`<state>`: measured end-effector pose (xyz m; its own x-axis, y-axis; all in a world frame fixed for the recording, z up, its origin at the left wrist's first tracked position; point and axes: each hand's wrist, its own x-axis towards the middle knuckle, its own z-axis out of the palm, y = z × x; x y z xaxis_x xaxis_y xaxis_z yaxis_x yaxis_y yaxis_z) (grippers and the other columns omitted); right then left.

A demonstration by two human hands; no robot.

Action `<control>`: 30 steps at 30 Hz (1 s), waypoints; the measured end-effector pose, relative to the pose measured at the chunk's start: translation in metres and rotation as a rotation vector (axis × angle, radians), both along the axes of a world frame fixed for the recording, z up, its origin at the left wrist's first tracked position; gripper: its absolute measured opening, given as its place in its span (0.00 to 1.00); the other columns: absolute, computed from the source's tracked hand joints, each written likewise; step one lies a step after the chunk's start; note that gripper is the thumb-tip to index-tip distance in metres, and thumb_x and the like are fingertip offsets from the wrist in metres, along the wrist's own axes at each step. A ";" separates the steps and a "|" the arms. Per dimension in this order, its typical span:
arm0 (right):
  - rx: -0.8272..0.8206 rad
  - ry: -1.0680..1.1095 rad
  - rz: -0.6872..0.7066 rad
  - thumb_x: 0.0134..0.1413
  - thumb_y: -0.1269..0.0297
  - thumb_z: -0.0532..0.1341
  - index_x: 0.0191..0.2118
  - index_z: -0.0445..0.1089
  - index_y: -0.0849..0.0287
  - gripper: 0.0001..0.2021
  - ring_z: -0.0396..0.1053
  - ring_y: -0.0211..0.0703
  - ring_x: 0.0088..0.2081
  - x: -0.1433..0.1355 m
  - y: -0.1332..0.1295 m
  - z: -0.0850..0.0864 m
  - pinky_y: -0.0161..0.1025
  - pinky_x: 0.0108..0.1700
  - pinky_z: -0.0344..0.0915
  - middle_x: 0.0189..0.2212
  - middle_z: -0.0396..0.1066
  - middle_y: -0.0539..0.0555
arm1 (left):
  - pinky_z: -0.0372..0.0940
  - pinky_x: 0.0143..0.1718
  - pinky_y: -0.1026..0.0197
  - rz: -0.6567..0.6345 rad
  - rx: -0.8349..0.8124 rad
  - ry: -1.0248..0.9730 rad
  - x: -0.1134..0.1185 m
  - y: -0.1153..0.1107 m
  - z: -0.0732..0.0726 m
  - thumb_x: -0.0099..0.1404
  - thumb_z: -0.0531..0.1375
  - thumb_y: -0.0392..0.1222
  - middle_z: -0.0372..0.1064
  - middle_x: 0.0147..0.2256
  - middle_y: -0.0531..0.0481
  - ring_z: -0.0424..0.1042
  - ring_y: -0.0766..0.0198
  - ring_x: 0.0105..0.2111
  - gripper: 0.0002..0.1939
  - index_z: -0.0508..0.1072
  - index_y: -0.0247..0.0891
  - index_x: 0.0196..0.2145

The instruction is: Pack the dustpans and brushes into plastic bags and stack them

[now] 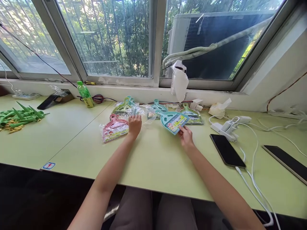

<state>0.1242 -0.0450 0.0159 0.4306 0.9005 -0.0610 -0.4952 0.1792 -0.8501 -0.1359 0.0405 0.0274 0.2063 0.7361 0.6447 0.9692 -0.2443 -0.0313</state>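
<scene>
My right hand [186,136] grips the lower right corner of a teal mini dustpan and brush set [173,121] with a printed card, tilted above the table. My left hand [135,126] is closed on a crumpled clear plastic bag [146,112]; its fingertips are partly hidden. Left of that hand lies a pink dustpan set [115,128] in clear wrapping. Behind it are green wrapped dustpan sets [123,107]. Another teal set [155,107] lies behind the bag, and an olive-green one [192,115] sits behind the held set.
A green-labelled bottle [85,95] stands at the back left, near green pointed pieces [21,115] in a heap. On the right are a power strip [225,127], a phone [227,150] with white cables, and a second dark device [286,161]. Windows line the back.
</scene>
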 end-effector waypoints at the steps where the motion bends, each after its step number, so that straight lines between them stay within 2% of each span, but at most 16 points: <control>1: 0.004 -0.013 0.019 0.39 0.67 0.68 0.38 0.71 0.58 0.16 0.75 0.43 0.35 0.000 0.000 0.001 0.37 0.35 0.74 0.36 0.77 0.52 | 0.54 0.45 0.48 -0.001 -0.001 -0.010 0.000 0.000 0.000 0.69 0.42 0.33 0.71 0.35 0.37 0.68 0.47 0.41 0.18 0.72 0.36 0.38; 9: 0.021 -0.140 0.226 0.38 0.63 0.69 0.42 0.70 0.59 0.20 0.76 0.46 0.33 -0.016 -0.011 0.017 0.42 0.36 0.74 0.33 0.78 0.53 | 0.54 0.44 0.49 -0.019 0.023 -0.097 -0.002 0.000 0.000 0.68 0.46 0.36 0.72 0.34 0.38 0.69 0.48 0.39 0.15 0.72 0.37 0.35; 12: 0.017 -0.166 0.217 0.39 0.63 0.69 0.42 0.70 0.60 0.20 0.76 0.47 0.33 -0.017 -0.013 0.017 0.43 0.36 0.74 0.33 0.78 0.54 | 0.55 0.42 0.51 -0.050 0.045 -0.112 -0.003 0.001 0.000 0.68 0.47 0.37 0.72 0.32 0.39 0.70 0.50 0.37 0.14 0.72 0.37 0.34; 17: -0.017 -0.158 0.156 0.38 0.65 0.68 0.40 0.70 0.60 0.18 0.76 0.47 0.30 -0.014 -0.009 0.012 0.43 0.34 0.74 0.31 0.78 0.53 | 0.55 0.35 0.55 -0.120 0.044 -0.102 0.004 -0.001 -0.002 0.68 0.49 0.38 0.70 0.24 0.45 0.69 0.57 0.26 0.13 0.72 0.37 0.34; 23: 0.017 -0.060 0.181 0.38 0.64 0.69 0.39 0.71 0.58 0.17 0.75 0.41 0.30 -0.012 -0.007 0.008 0.38 0.33 0.73 0.33 0.78 0.51 | 0.56 0.36 0.57 -0.392 0.121 0.064 0.017 -0.007 -0.003 0.68 0.50 0.36 0.68 0.22 0.47 0.68 0.60 0.26 0.13 0.70 0.38 0.28; 27: 0.016 -0.039 0.163 0.38 0.64 0.69 0.38 0.71 0.57 0.17 0.75 0.41 0.31 -0.012 -0.007 0.005 0.37 0.34 0.73 0.34 0.78 0.50 | 0.57 0.37 0.56 -0.462 0.195 0.060 0.017 -0.009 -0.001 0.67 0.50 0.34 0.66 0.21 0.49 0.67 0.61 0.25 0.13 0.70 0.39 0.28; 30: 0.017 -0.074 0.181 0.37 0.64 0.70 0.39 0.70 0.57 0.19 0.76 0.44 0.33 -0.012 -0.007 0.004 0.41 0.36 0.74 0.33 0.78 0.51 | 0.58 0.42 0.56 -0.532 0.255 0.035 0.016 -0.009 -0.001 0.67 0.51 0.34 0.67 0.22 0.51 0.67 0.62 0.28 0.11 0.70 0.41 0.28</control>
